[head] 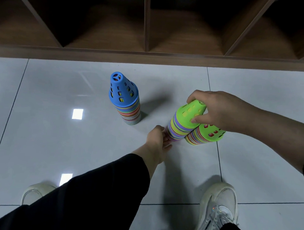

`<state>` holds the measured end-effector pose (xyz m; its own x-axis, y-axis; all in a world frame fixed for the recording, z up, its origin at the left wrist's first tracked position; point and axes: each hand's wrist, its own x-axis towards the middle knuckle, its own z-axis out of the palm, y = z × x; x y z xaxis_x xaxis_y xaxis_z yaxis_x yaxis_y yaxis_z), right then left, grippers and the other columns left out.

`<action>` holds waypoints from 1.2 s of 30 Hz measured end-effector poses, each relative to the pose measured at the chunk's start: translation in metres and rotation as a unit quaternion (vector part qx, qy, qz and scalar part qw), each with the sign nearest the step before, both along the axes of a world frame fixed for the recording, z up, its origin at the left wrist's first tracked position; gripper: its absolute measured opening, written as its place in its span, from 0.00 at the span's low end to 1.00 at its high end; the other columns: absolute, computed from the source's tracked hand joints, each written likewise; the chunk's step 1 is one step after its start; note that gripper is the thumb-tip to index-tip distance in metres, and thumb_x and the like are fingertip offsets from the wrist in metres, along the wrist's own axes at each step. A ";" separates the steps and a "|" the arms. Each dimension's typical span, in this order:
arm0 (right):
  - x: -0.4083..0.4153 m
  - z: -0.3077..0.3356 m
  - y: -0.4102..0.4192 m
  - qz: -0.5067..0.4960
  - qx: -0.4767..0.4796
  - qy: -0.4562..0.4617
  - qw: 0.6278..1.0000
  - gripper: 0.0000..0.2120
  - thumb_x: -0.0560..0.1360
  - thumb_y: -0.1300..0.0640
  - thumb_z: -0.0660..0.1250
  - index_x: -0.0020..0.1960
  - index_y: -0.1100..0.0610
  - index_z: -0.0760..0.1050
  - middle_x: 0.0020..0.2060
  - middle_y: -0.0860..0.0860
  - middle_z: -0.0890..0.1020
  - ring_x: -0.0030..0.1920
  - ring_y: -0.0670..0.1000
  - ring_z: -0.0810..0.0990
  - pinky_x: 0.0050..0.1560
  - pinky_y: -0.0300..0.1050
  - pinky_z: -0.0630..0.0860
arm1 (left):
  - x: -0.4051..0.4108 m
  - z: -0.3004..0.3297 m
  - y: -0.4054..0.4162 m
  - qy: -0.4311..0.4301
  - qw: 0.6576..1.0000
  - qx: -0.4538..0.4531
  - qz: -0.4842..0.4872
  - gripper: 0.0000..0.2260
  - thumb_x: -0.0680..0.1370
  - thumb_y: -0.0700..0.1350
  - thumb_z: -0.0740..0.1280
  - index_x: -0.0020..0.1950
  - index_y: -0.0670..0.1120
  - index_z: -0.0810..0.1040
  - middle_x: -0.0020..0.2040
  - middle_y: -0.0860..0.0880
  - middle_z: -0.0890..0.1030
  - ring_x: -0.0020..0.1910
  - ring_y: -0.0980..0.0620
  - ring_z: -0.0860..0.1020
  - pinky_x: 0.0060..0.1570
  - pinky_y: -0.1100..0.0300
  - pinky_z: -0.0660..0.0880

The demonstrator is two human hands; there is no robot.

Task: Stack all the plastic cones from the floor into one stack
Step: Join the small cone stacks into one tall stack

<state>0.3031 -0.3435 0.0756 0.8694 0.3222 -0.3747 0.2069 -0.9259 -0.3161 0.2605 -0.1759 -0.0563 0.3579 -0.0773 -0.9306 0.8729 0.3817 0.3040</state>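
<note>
Three stacks of coloured plastic cones are on the grey tiled floor. A blue-topped stack (124,99) stands upright alone at centre left. A green-topped stack (184,122) is tilted, its top leaning to the right. My right hand (218,110) grips its green top cone from above. My left hand (157,139) holds the bottom rim of the same stack with curled fingers. A second green-topped stack (206,135) sits right behind it, partly hidden under my right hand.
A dark wooden shelf unit (150,57) with open compartments runs along the far edge of the floor. My two white shoes (218,209) (36,191) stand at the bottom. Bare tiles lie to the left and right of the stacks.
</note>
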 end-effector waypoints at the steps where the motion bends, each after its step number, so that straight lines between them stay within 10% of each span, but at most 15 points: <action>1: 0.001 0.005 -0.001 -0.008 0.010 -0.007 1.000 0.22 0.71 0.47 0.76 0.60 0.43 0.71 0.42 0.44 0.79 0.39 0.44 0.75 0.32 0.36 0.65 | 0.000 0.003 0.000 -0.003 1.000 -0.012 0.020 0.10 0.80 0.46 0.59 0.45 0.42 0.76 0.34 0.45 0.77 0.38 0.47 0.76 0.59 0.51 0.74; 5: 0.004 0.040 -0.004 -0.053 0.092 -0.049 0.993 0.22 0.68 0.45 0.78 0.55 0.37 0.70 0.43 0.25 0.76 0.39 0.30 0.76 0.34 0.25 0.69 | -0.006 0.031 -0.003 -0.039 0.994 -0.079 0.070 0.09 0.79 0.44 0.58 0.47 0.40 0.74 0.37 0.44 0.77 0.38 0.46 0.76 0.51 0.53 0.74; 8: 0.006 0.073 0.005 -0.093 0.244 -0.035 0.965 0.22 0.66 0.41 0.76 0.56 0.37 0.73 0.54 0.33 0.81 0.57 0.33 0.78 0.55 0.39 0.80 | -0.011 0.069 -0.001 -0.067 0.984 -0.128 0.107 0.07 0.78 0.41 0.58 0.46 0.41 0.74 0.37 0.44 0.77 0.37 0.46 0.76 0.49 0.53 0.75; 15: 0.002 0.154 0.056 -0.051 0.420 -0.107 0.900 0.25 0.65 0.34 0.76 0.60 0.36 0.74 0.56 0.44 0.83 0.58 0.47 0.83 0.57 0.47 0.81 | -0.024 0.167 0.037 -0.189 0.966 -0.102 0.141 0.08 0.78 0.41 0.59 0.45 0.45 0.77 0.39 0.48 0.81 0.41 0.50 0.78 0.48 0.55 0.75; 23: 0.016 0.197 0.113 0.006 0.487 -0.147 0.861 0.20 0.74 0.58 0.73 0.63 0.49 0.71 0.55 0.43 0.83 0.58 0.45 0.81 0.59 0.39 0.78 | -0.026 0.224 0.106 -0.281 0.936 -0.046 0.208 0.11 0.77 0.38 0.59 0.51 0.39 0.80 0.43 0.44 0.81 0.42 0.47 0.78 0.47 0.55 0.75; 32: 0.034 0.147 0.139 -0.012 0.482 -0.131 0.866 0.21 0.71 0.51 0.75 0.61 0.44 0.72 0.53 0.40 0.83 0.55 0.44 0.82 0.54 0.39 0.79 | 0.004 0.205 0.135 -0.216 0.959 0.122 0.140 0.09 0.77 0.41 0.59 0.39 0.41 0.75 0.37 0.45 0.77 0.36 0.46 0.75 0.44 0.55 0.74; 36: 0.031 0.103 0.142 -0.001 0.426 -0.092 0.900 0.24 0.72 0.56 0.76 0.64 0.45 0.71 0.55 0.39 0.81 0.57 0.40 0.80 0.58 0.37 0.76 | 0.005 0.195 0.137 -0.334 0.902 0.271 0.004 0.14 0.79 0.44 0.58 0.37 0.52 0.77 0.35 0.54 0.78 0.38 0.52 0.74 0.34 0.59 0.70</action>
<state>0.3342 -0.2010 0.1783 0.8920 0.4230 0.1594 0.3281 -0.3633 -0.8720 0.2653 -0.0388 0.1388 0.8519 0.3304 -0.4063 0.4228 0.0237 0.9059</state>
